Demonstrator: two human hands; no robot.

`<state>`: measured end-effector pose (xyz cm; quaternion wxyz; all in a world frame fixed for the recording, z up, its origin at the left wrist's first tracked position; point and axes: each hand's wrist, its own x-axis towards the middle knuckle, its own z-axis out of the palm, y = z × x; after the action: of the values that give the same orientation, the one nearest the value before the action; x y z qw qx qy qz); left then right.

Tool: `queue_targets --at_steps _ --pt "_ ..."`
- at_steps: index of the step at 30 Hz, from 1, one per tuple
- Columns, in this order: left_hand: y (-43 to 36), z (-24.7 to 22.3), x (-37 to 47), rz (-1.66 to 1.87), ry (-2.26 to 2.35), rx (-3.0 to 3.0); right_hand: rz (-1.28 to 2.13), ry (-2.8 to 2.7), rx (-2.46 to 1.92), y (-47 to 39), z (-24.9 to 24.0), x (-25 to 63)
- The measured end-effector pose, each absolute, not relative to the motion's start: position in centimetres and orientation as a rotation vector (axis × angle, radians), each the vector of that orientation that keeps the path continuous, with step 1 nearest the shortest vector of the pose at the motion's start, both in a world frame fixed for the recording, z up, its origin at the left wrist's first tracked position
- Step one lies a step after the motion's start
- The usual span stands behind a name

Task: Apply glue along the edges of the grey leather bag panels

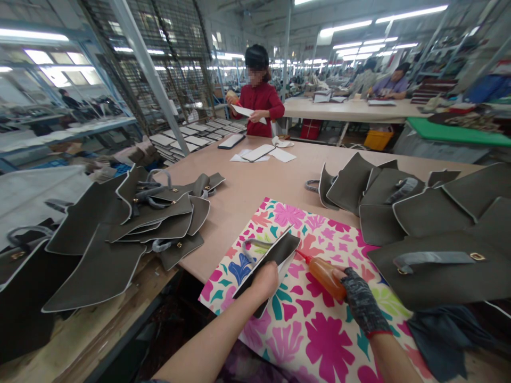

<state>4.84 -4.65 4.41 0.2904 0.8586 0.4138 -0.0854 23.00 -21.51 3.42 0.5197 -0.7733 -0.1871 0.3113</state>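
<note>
- Your left hand (264, 281), low in the middle of the frame, is closed around the lower edge of a dark leather panel (275, 255), holding it tilted up off the floral cloth (319, 330); your right hand (361, 300), in a knitted glove, is wrapped around an orange squeeze bottle (325, 274) whose red nozzle points at the panel's right edge
- The panel stands on edge rather than lying flat, so if your left grip loosens it could tip onto the cloth, and any wet edge would likely smear the print
- The nozzle sits very near the panel; too hard a squeeze could send whatever is in the bottle past the pale edge onto the dark face, where a mark would probably show
- The grey handle (251, 249) loops out on the panel's left side, close to your left fingers; it could swing against the worked edge if you turn the piece quickly
- The pile of finished-looking panels (131, 234) at the left of the frame hangs partly over the table (255, 186) edge; a nudge from your elbow could slide some to the floor
- The other pile (431, 234) at the right lies just beside the cloth and overlaps its far corner, so a drip from the bottle as you lift it away could land on those pieces
- A person in red (259, 101) works at the far end of the table, upper middle of the frame, well apart from your hands, and I judge little risk there
</note>
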Motion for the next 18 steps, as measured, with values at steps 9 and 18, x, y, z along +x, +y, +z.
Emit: queue_targets --at_steps 9,18 --pt "-4.66 3.8 4.94 -0.217 1.127 2.29 0.775 -0.454 -1.904 -20.89 3.9 23.62" --pt "-4.7 4.24 4.93 -0.194 1.131 2.304 0.746 -0.493 -1.963 -20.49 4.17 23.78"
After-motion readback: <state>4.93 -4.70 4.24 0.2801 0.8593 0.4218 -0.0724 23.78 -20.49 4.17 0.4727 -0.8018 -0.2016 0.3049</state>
